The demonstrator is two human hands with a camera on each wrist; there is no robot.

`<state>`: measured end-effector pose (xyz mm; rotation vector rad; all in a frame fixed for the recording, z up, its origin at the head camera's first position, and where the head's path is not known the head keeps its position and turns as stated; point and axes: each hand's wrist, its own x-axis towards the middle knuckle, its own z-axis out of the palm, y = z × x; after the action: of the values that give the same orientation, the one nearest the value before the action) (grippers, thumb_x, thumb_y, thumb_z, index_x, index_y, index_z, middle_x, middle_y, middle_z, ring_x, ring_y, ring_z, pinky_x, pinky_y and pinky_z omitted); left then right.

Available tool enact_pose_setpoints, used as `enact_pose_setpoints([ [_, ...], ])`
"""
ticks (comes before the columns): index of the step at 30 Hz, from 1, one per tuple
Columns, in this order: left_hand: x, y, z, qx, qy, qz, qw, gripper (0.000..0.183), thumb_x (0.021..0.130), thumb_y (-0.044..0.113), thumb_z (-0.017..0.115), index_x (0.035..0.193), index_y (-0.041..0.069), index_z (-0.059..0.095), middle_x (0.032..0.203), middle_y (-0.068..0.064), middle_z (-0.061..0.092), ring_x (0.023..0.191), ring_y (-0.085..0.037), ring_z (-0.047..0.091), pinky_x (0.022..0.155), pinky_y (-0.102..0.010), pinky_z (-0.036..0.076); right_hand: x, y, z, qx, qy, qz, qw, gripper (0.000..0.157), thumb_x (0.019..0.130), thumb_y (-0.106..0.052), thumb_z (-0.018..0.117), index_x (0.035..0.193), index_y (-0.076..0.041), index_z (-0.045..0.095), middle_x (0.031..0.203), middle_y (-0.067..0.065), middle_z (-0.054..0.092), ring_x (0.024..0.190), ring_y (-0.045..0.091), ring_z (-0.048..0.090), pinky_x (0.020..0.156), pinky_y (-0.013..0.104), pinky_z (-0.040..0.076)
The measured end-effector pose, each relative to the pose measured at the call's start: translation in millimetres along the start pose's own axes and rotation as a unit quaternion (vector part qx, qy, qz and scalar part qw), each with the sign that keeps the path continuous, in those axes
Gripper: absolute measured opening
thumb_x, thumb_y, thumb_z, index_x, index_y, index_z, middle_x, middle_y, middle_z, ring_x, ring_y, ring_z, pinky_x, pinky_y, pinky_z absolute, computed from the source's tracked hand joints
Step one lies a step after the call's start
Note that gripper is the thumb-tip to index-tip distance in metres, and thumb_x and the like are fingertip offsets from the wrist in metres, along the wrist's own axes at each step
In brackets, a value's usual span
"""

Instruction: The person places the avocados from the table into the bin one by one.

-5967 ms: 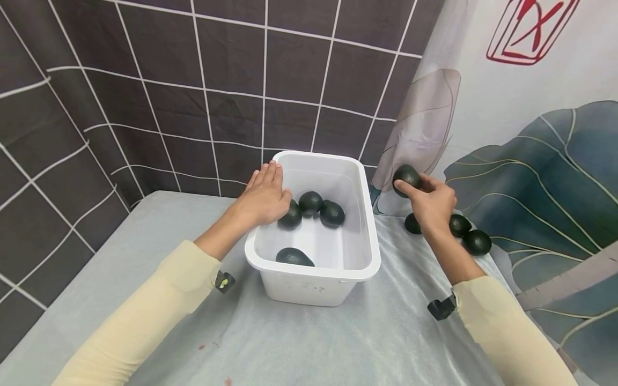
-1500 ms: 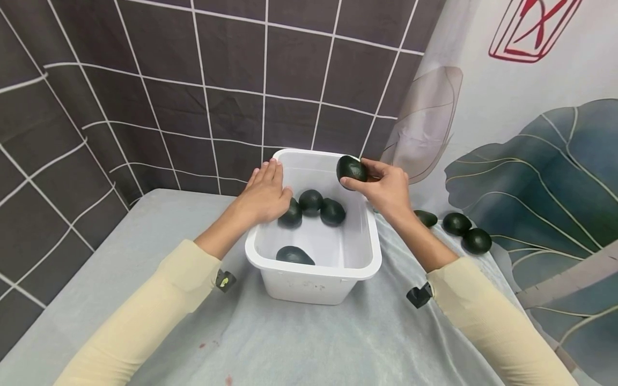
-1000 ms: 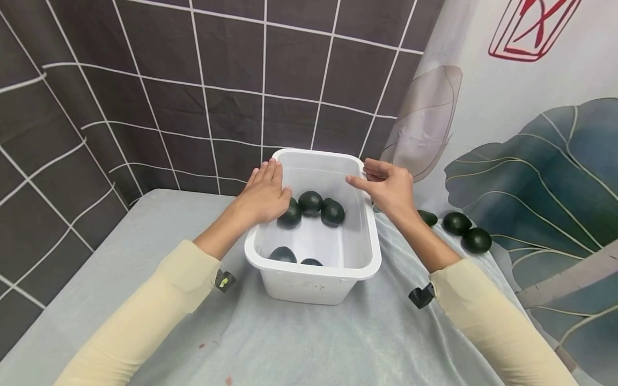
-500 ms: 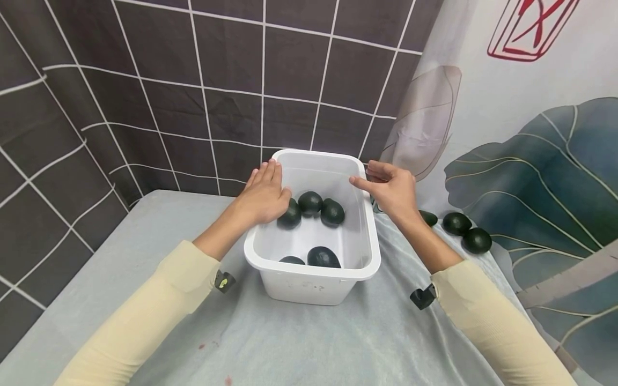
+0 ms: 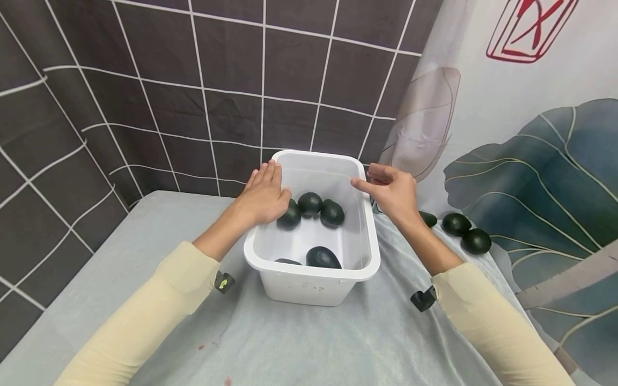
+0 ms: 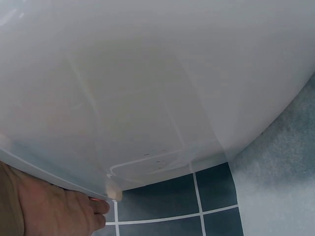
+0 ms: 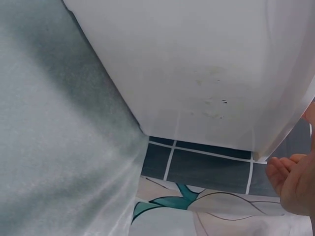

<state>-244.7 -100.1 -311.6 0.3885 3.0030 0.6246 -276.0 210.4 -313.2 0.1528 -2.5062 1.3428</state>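
Observation:
A white plastic tub [image 5: 317, 294] stands on the cloth-covered table with several dark green avocados inside. Three of them, including an avocado [image 5: 332, 213], cluster toward the back left. Near the front wall lies another avocado [image 5: 323, 258], and beside it one more [image 5: 288, 261] is mostly hidden by the rim. My left hand [image 5: 263, 195] lies with straight fingers over the tub's left rim. My right hand [image 5: 393, 193] is at the right rim, thumb inside and fingers outside, holding nothing. In the wrist views, the left hand [image 6: 59, 209] and right hand [image 7: 293, 184] show below the rim.
Right of the tub sit more avocados: one [image 5: 427, 218] partly behind my right wrist, one [image 5: 456, 224] and one [image 5: 476, 241] near the table's right edge. A dark tile-patterned curtain [image 5: 232, 64] hangs close behind the tub. Grey-blue cloth [image 5: 309, 343] covers the table.
My right hand carried an avocado leftward from the right-hand group and let it go into the tub. The avocados near the front wall shifted. My left hand stayed on the rim.

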Motion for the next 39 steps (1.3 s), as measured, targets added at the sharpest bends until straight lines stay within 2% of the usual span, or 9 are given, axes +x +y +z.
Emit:
enact_pose_setpoints([
  [16,-1.3,0.7,-0.9,0.001,0.001,0.000,1.0000,0.080,0.116,0.037,0.027,0.178,-0.008,0.004,0.190,-0.026,-0.005,0.179,-0.043,-0.004,0.147,-0.053,-0.003,-3.4,8.5,-2.4,0.008,-0.001,0.010,1.000,0.074,0.089,-0.045,0.096,0.147,-0.004,0.075,0.141,0.013,0.081,0.132,0.030,0.079,0.114,0.048,0.062],
  [19,-1.5,0.8,-1.0,0.002,0.002,0.000,1.0000,0.080,0.116,0.037,0.027,0.178,-0.008,0.004,0.190,-0.026,-0.004,0.179,-0.043,-0.003,0.147,-0.053,-0.003,-4.7,10.5,-3.6,0.009,-0.001,0.015,1.000,0.074,0.090,-0.045,0.096,0.147,-0.004,0.075,0.141,0.013,0.081,0.132,0.029,0.079,0.112,0.042,0.064],
  [24,-1.3,1.2,-1.5,0.001,0.001,0.001,1.0000,0.080,0.116,0.037,0.025,0.178,-0.008,0.004,0.190,-0.026,-0.004,0.179,-0.043,-0.004,0.147,-0.053,-0.003,-6.5,14.1,-5.6,0.009,0.006,0.020,1.000,0.071,0.091,-0.047,0.094,0.146,-0.006,0.076,0.138,0.012,0.082,0.129,0.028,0.080,0.100,0.022,0.061],
  [26,-1.6,1.4,-1.8,0.000,0.001,0.001,1.0000,0.080,0.116,0.037,0.025,0.178,-0.008,0.004,0.190,-0.026,-0.005,0.179,-0.043,-0.004,0.147,-0.053,-0.004,-7.1,15.6,-6.5,0.014,0.010,0.021,1.000,0.070,0.091,-0.046,0.094,0.146,-0.006,0.076,0.138,0.012,0.082,0.129,0.028,0.080,0.097,0.017,0.059],
  [33,-1.9,1.4,-1.6,0.000,0.000,0.001,1.0000,0.080,0.115,0.037,0.026,0.178,-0.008,0.004,0.190,-0.025,-0.005,0.179,-0.043,-0.004,0.147,-0.052,-0.004,-9.6,20.2,-8.9,0.028,0.009,0.036,0.999,0.073,0.091,-0.045,0.094,0.148,-0.003,0.074,0.141,0.015,0.080,0.133,0.029,0.078,0.098,0.015,0.060],
  [39,-2.5,1.4,-1.2,-0.001,-0.001,0.000,1.0000,0.080,0.115,0.038,0.024,0.178,-0.007,0.003,0.190,-0.025,-0.005,0.179,-0.043,-0.005,0.147,-0.052,-0.004,-12.7,26.0,-11.9,0.015,0.011,0.046,0.999,0.075,0.092,-0.053,0.092,0.149,-0.008,0.074,0.143,0.012,0.080,0.135,0.027,0.077,0.093,0.013,0.057],
])
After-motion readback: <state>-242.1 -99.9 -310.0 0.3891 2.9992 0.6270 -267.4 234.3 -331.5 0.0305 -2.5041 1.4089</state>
